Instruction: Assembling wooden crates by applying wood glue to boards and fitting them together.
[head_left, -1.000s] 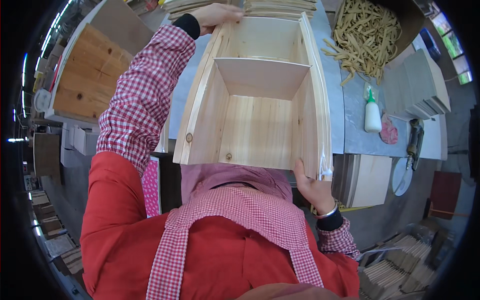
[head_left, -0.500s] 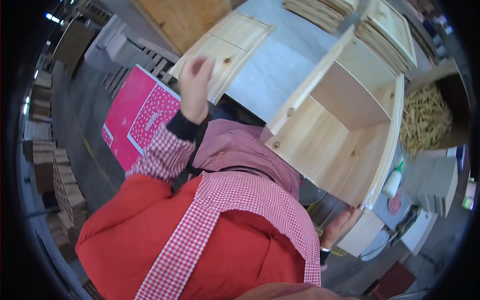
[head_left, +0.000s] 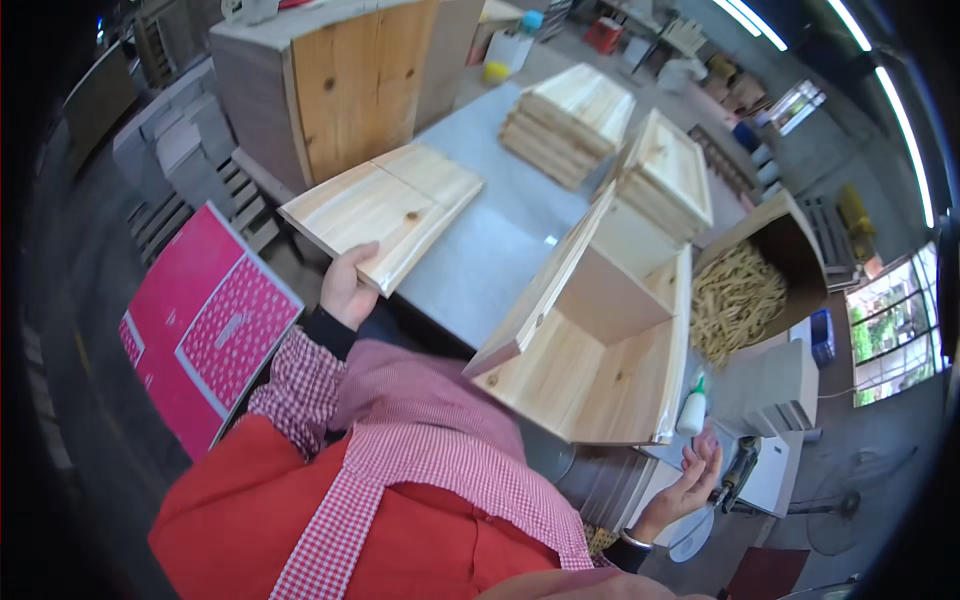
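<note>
My left hand (head_left: 348, 287) grips the near corner of a pale wooden panel (head_left: 375, 205), which lies over the left side of the worktable. To the right stands an open wooden box (head_left: 600, 375) with a divider inside, tipped so its hollow faces me. My right hand (head_left: 688, 487) is off the box, below its lower right corner, with fingers apart and nothing in them. Near those fingers are a white glue bottle (head_left: 692, 410) with a green tip and a dark hand tool (head_left: 738, 470).
Stacked wooden panels (head_left: 565, 125) and framed panels (head_left: 665, 180) stand at the table's far side. A carton of thin wooden strips (head_left: 740, 300) is on the right. At the left are a pink printed board (head_left: 215, 330) and a large wooden cabinet (head_left: 350, 90).
My left hand has come down from above the panel and taken hold of its near corner. My right hand has moved away from the box's lower edge. The view has tilted up.
</note>
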